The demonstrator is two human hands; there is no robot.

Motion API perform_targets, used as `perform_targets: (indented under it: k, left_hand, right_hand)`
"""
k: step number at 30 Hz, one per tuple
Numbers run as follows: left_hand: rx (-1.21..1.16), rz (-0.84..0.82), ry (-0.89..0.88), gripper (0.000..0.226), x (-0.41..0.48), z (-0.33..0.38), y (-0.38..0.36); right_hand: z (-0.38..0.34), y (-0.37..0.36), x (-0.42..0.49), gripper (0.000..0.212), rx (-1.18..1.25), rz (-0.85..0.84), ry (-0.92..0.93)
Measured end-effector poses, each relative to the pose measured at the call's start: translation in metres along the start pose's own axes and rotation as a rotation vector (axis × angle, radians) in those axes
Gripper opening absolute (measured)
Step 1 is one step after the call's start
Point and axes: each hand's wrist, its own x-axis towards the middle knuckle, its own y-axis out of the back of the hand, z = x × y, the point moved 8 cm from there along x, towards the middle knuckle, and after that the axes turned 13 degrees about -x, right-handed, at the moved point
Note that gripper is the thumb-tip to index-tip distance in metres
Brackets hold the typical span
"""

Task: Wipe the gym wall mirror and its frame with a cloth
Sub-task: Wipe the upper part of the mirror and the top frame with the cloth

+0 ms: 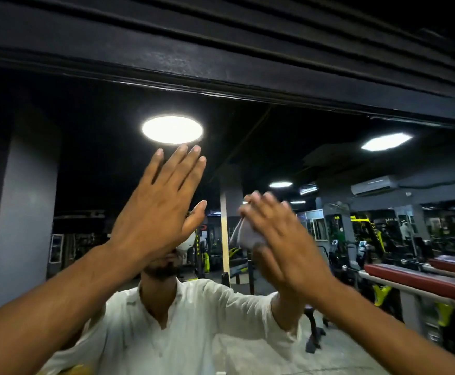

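Observation:
The wall mirror (91,163) fills the view below a black top frame (221,74) that slants down to the right. My left hand (158,207) lies flat against the glass with straight fingers pointing up, just under a reflected round ceiling light. My right hand (275,234) is blurred and presses a small pale cloth (243,234) onto the glass to the right of my left hand. Most of the cloth is hidden under the palm and fingers; whether the fingers curl round it cannot be told. Behind both arms shows the reflection of a person in a white shirt.
Black horizontal slats (248,20) run above the frame. In the glass I see reflected gym machines, a red padded bench (415,277) at the right, a grey pillar (23,212) at the left and ceiling lights.

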Motion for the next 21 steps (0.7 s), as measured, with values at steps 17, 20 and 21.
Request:
perform_targets:
  k: [17, 20, 21]
  left_hand:
    - [-0.058, -0.036, 0.112, 0.074, -0.03, -0.061, 0.037]
    - [-0.083, -0.016, 0.149, 0.077, -0.032, -0.08, 0.042]
    - [-0.093, -0.009, 0.146, 0.076, -0.033, -0.081, 0.043]
  right_hand:
    - [0.01, 0.004, 0.071, 0.06, 0.125, 0.092, -0.187]
    - [0.035, 0.012, 0.115, 0.058, 0.187, 0.116, -0.476]
    - [0.024, 0.013, 0.122, 0.058, 0.184, 0.115, -0.5]
